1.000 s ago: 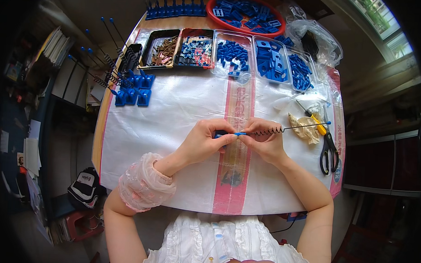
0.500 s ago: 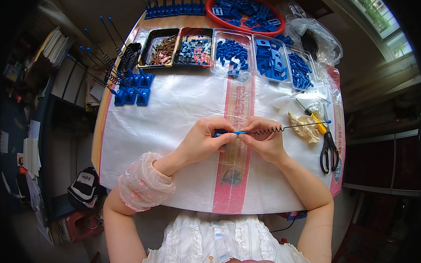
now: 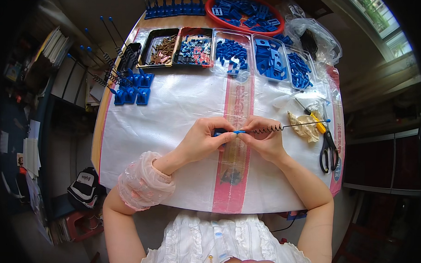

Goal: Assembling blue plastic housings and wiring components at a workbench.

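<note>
At the far left, a cluster of square-based blue plastic stands (image 3: 133, 89) is set beside the table's edge (image 3: 96, 148); it could be tipped off if caught by a sleeve. Nearer, at the middle, a small slim blue plastic piece (image 3: 239, 131) is pinched between thumb and finger by the left hand (image 3: 205, 137). Just right of it, the right hand (image 3: 266, 142) is closed narrowly around a thin black coiled wire with a blue tip (image 3: 272, 129). The joint is covered by fingertips, so its fit cannot be told; a slip or a crooked seat could be caused by uneven pressure. At the right, the wire's free end could be snagged or bent if swung against the black-handled metal scissors (image 3: 329, 152).
</note>
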A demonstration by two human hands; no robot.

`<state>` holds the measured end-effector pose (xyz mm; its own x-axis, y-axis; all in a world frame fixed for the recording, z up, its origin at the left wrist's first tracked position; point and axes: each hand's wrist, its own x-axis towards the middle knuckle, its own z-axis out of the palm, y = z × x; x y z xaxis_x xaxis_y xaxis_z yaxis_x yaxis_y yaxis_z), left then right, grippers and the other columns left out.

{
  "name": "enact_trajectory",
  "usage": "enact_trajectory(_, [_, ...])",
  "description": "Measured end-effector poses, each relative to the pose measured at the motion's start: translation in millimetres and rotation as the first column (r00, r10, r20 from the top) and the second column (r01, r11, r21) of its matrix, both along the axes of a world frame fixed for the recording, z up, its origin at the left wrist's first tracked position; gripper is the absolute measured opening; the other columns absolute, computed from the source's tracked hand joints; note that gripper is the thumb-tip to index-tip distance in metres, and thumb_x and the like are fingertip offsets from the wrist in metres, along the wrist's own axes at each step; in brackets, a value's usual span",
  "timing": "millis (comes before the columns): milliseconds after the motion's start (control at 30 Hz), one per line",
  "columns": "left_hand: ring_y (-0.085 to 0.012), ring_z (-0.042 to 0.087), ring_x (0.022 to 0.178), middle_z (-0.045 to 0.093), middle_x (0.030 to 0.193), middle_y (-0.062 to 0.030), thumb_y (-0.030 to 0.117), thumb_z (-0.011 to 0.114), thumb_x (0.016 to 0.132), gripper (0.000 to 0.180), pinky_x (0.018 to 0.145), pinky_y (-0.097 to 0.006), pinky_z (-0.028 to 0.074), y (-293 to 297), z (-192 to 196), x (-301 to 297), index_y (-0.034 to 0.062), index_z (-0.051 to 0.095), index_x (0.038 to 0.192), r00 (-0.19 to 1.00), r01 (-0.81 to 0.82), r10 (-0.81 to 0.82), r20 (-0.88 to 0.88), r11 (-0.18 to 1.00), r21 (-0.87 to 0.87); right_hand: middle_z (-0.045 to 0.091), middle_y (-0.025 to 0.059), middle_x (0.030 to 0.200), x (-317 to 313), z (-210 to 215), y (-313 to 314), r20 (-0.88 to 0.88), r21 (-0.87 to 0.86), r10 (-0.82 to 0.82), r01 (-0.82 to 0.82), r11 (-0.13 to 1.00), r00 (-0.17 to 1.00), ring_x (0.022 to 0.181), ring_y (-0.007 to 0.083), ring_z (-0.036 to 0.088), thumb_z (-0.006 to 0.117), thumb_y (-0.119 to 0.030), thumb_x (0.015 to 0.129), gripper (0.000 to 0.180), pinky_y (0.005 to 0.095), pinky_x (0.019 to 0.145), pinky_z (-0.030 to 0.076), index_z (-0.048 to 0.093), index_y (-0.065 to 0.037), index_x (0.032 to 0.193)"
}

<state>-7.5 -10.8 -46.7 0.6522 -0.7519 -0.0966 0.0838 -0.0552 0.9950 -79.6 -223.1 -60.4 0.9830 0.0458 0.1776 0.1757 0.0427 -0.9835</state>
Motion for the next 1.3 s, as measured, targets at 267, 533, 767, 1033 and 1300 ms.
enact_trajectory(267, [-0.0031, 0.059, 0.070, 0.063, 0.086, 0.0021, 0.011, 0.071, 0.095, 0.012, 0.058, -0.019, 0.051, 0.0, -1.7, 0.0, 0.0012, 0.074, 0.100, 1.000, 0.002, -0.002, 0.014, 1.000, -0.001, 0.064, 0.0075, 0.090, -0.6, 0.5, -3.0, -0.019, -0.024, 0.028, -0.028, 0.999, 0.999, 0.080, 0.0093, 0.060, 0.073, 0.013, 0.082, 0.012, 0.0226, 0.066, 0.046, 0.067, 0.004, 0.087])
enact_trajectory(533, [-0.0032, 0.059, 0.070, 0.063, 0.087, 0.0020, 0.012, 0.070, 0.095, 0.012, 0.058, -0.019, 0.052, -0.1, -1.4, -0.3, 0.0018, 0.074, 0.101, 1.000, 0.000, 0.000, 0.016, 1.000, -0.002, 0.065, 0.0074, 0.089, -0.7, 1.0, -1.7, -0.023, -0.004, 0.025, -0.025, 1.000, 0.999, 0.080, 0.0096, 0.059, 0.073, 0.012, 0.082, 0.012, 0.0227, 0.066, 0.046, 0.066, 0.003, 0.087])
enact_trajectory(767, [-0.0028, 0.059, 0.070, 0.063, 0.087, 0.0020, 0.012, 0.071, 0.095, 0.012, 0.058, -0.019, 0.052, -0.3, -1.4, 0.0, 0.0019, 0.074, 0.101, 1.000, -0.001, 0.000, 0.025, 1.000, 0.013, 0.065, 0.0080, 0.090, -0.3, 0.0, -3.6, -0.012, -0.030, 0.032, -0.033, 0.999, 0.999, 0.081, 0.0099, 0.060, 0.073, 0.013, 0.082, 0.013, 0.0231, 0.067, 0.047, 0.066, 0.003, 0.087])
enact_trajectory(1033, [-0.0035, 0.059, 0.069, 0.063, 0.087, 0.0017, 0.012, 0.071, 0.095, 0.012, 0.058, -0.019, 0.052, 0.3, -1.9, -0.1, 0.0014, 0.074, 0.100, 0.999, -0.007, 0.006, 0.034, 1.000, 0.008, 0.063, 0.0025, 0.083, 0.4, -0.5, -0.4, -0.004, 0.005, 0.004, -0.004, 1.000, 1.000, 0.074, 0.0058, 0.056, 0.078, 0.003, 0.084, 0.009, 0.0218, 0.061, 0.042, 0.069, 0.002, 0.086])
enact_trajectory(1300, [-0.0038, 0.060, 0.070, 0.063, 0.087, 0.0013, 0.012, 0.071, 0.095, 0.012, 0.058, -0.019, 0.052, 0.6, -1.8, 0.2, 0.0010, 0.073, 0.100, 1.000, 0.002, -0.002, 0.028, 1.000, 0.008, 0.064, 0.0050, 0.086, -0.1, 0.2, -1.4, -0.010, -0.008, 0.024, -0.024, 1.000, 1.000, 0.077, 0.0075, 0.057, 0.076, 0.007, 0.083, 0.009, 0.0222, 0.063, 0.044, 0.068, 0.003, 0.087])
